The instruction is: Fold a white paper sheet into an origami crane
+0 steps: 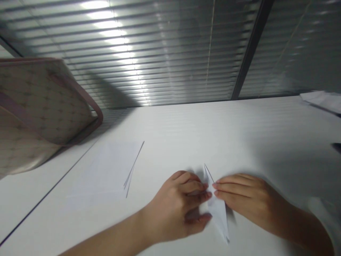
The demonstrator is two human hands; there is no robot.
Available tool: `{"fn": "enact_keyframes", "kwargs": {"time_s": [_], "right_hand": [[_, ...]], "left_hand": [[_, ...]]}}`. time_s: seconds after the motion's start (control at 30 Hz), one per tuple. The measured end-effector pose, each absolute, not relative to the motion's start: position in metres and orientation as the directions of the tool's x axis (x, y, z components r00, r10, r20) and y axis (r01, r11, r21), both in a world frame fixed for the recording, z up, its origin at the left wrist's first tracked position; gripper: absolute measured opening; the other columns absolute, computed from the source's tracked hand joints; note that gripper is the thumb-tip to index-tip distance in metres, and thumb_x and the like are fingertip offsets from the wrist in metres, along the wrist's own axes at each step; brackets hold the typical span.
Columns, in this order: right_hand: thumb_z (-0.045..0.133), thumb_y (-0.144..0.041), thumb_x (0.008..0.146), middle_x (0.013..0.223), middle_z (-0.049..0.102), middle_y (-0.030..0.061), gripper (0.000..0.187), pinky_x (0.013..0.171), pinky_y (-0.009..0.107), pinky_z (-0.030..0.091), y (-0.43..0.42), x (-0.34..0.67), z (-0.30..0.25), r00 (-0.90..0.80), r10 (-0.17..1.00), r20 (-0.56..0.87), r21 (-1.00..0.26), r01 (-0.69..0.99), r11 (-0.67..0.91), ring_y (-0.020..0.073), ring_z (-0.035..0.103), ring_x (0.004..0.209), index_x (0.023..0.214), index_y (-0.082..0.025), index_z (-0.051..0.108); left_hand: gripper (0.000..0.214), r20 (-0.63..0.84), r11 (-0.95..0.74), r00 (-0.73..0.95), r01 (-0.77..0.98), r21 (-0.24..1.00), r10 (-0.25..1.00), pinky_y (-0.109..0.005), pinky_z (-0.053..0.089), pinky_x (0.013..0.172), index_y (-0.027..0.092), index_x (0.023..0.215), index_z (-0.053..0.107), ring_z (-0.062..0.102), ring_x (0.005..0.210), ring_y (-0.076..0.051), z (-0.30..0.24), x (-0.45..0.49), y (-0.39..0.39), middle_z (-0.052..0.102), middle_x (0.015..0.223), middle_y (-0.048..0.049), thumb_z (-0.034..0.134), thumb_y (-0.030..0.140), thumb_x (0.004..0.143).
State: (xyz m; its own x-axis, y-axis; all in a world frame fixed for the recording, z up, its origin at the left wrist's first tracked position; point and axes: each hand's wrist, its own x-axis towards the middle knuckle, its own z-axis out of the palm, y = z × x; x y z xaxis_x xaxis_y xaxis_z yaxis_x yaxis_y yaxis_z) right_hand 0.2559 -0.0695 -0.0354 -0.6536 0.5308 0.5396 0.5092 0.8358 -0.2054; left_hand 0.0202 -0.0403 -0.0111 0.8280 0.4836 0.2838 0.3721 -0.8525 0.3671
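A narrow piece of folded white paper, pointed at its far end, lies on the table between my two hands. My left hand holds it from the left, with bent fingertips on the paper and the thumb lower down near its left edge. From the right, my right hand presses its fingertips together on the upper part of the fold. The right thumb is hidden beneath the hand. Both sets of fingertips almost meet at the paper's middle.
Several loose white sheets lie to the left on the white table. A patterned bag with pink trim stands at the far left. More paper rests at the far right. Window blinds rise behind the table.
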Motion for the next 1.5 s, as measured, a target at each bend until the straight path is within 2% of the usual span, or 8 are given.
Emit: {"fn": "enact_keyframes", "kwargs": {"time_s": [0.2, 0.33, 0.53, 0.63, 0.8, 0.93, 1.03, 1.5], "right_hand": [[0.053, -0.01, 0.088, 0.092, 0.073, 0.0042, 0.02, 0.077, 0.03, 0.054, -0.066, 0.25, -0.04, -0.523, 0.695, 0.493, -0.484, 0.5, 0.719, 0.0166, 0.066, 0.087, 0.093, -0.02, 0.07], [0.055, -0.007, 0.085, 0.09, 0.07, 0.0042, 0.021, 0.073, 0.029, 0.054, -0.064, 0.248, -0.042, -0.489, 0.744, 0.456, -0.596, 0.453, 0.663, 0.0162, 0.063, 0.086, 0.088, -0.022, 0.069], [0.053, -0.004, 0.084, 0.094, 0.07, 0.005, 0.024, 0.077, 0.033, 0.052, -0.067, 0.252, -0.042, -0.546, 0.688, 0.477, -0.471, 0.502, 0.725, 0.0182, 0.062, 0.088, 0.091, -0.022, 0.067], [0.05, -0.004, 0.085, 0.094, 0.069, 0.004, 0.024, 0.077, 0.032, 0.052, -0.068, 0.252, -0.041, -0.567, 0.68, 0.465, -0.436, 0.521, 0.734, 0.0172, 0.062, 0.088, 0.089, -0.021, 0.066], [0.055, -0.007, 0.083, 0.093, 0.066, 0.0032, 0.017, 0.08, 0.03, 0.051, -0.065, 0.248, -0.043, -0.48, 0.785, 0.392, -0.589, 0.525, 0.615, 0.0166, 0.061, 0.089, 0.087, -0.022, 0.062], [0.058, -0.015, 0.085, 0.103, 0.061, 0.0056, 0.009, 0.088, 0.033, 0.049, -0.063, 0.243, -0.047, -0.389, 0.873, 0.294, -0.643, 0.595, 0.482, 0.0192, 0.057, 0.102, 0.078, -0.021, 0.058], [0.056, -0.02, 0.088, 0.11, 0.057, 0.0063, 0.014, 0.094, 0.037, 0.045, -0.063, 0.242, -0.047, -0.384, 0.892, 0.238, -0.645, 0.625, 0.441, 0.0207, 0.053, 0.11, 0.074, -0.021, 0.054], [0.05, -0.015, 0.089, 0.105, 0.056, 0.0094, 0.015, 0.092, 0.044, 0.047, -0.068, 0.231, -0.046, -0.288, 0.897, 0.335, -0.599, 0.67, 0.439, 0.0229, 0.054, 0.107, 0.075, -0.02, 0.052]], "left_hand": [[0.039, 0.284, -0.8, 0.791, 0.382, 0.462, 0.542, -0.035, 0.048, 0.084, 0.021, 0.104, 0.071, 0.06, 0.095, -0.023, -0.015, 0.02, -0.039, 0.071, 0.097, -0.0062, 0.077, 0.043, 0.071], [0.018, 0.328, -0.85, 0.802, 0.379, 0.366, 0.499, -0.033, 0.047, 0.083, 0.022, 0.103, 0.07, 0.061, 0.094, -0.02, -0.017, 0.021, -0.04, 0.072, 0.096, -0.004, 0.063, 0.027, 0.088], [0.02, 0.368, -0.93, 0.855, 0.348, 0.115, 0.366, -0.038, 0.048, 0.087, 0.015, 0.108, 0.065, 0.062, 0.098, -0.02, -0.016, 0.022, -0.046, 0.073, 0.1, -0.008, 0.052, 0.016, 0.093], [0.02, 0.37, -0.933, 0.858, 0.35, 0.085, 0.356, -0.039, 0.049, 0.086, 0.015, 0.107, 0.066, 0.062, 0.098, -0.021, -0.015, 0.024, -0.049, 0.073, 0.099, -0.008, 0.051, 0.016, 0.093], [0.017, 0.404, -0.834, 0.734, 0.424, 0.354, 0.545, -0.036, 0.05, 0.079, 0.017, 0.099, 0.07, 0.06, 0.093, -0.021, -0.019, 0.03, -0.053, 0.071, 0.093, -0.006, 0.055, 0.017, 0.09], [0.014, 0.303, -0.59, 0.552, 0.47, 0.657, 0.777, -0.032, 0.05, 0.079, 0.019, 0.081, 0.072, 0.059, 0.09, -0.019, -0.024, 0.035, -0.054, 0.064, 0.095, -0.0064, 0.059, 0.014, 0.086], [0.013, 0.223, -0.449, 0.458, 0.476, 0.756, 0.861, -0.033, 0.049, 0.082, 0.019, 0.073, 0.07, 0.058, 0.092, -0.019, -0.025, 0.039, -0.051, 0.061, 0.095, -0.0055, 0.063, 0.012, 0.082], [0.019, 0.155, -0.366, 0.353, 0.672, 0.644, 0.923, -0.044, 0.04, 0.081, 0.02, 0.061, 0.063, 0.05, 0.091, -0.025, -0.024, 0.051, -0.05, 0.06, 0.088, -0.0042, 0.066, 0.023, 0.08]]}}
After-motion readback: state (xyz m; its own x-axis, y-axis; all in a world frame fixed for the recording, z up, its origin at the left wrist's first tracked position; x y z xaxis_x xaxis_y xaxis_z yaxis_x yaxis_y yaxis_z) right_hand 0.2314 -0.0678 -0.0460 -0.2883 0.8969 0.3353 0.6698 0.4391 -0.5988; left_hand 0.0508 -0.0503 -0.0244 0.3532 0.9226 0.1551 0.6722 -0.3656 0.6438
